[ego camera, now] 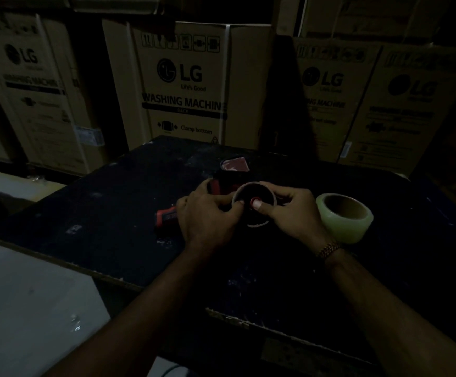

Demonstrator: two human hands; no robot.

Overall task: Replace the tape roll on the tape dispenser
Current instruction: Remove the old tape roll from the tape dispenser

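Note:
A red and black tape dispenser (pixel 167 215) lies flat on a dark table (pixel 112 202), its handle pointing left and its front plate toward the far edge. An empty cardboard tape core (pixel 254 191) sits on the dispenser's hub. My left hand (pixel 208 213) grips the core's left side and my right hand (pixel 289 213) grips its right side, thumb pressed beside the red hub centre. A full roll of clear tape (pixel 343 217) stands on the table just right of my right hand, untouched.
Large cardboard washing machine boxes (pixel 188 85) stand stacked behind the table. A white surface (pixel 31 308) lies low at the left, beyond the table's ragged near edge. The scene is very dim.

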